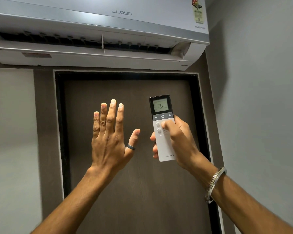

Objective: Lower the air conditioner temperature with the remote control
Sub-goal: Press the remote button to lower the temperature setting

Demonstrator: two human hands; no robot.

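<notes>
A white wall-mounted air conditioner (98, 31) marked LLOYD fills the top of the head view, its louvre flap open. My right hand (179, 142) holds a white and black remote control (161, 108) upright, pointed at the unit. The remote's screen reads 20. My thumb rests on the white part just below the dark strip with the minus, power and plus buttons. My left hand (110, 135) is raised to the left of the remote, palm away from me, fingers straight and apart, holding nothing. A dark ring sits on its thumb.
A dark brown door (128, 191) in a black frame stands directly behind both hands, below the air conditioner. Grey walls (260, 98) lie on either side. A metal bangle (215, 183) circles my right wrist.
</notes>
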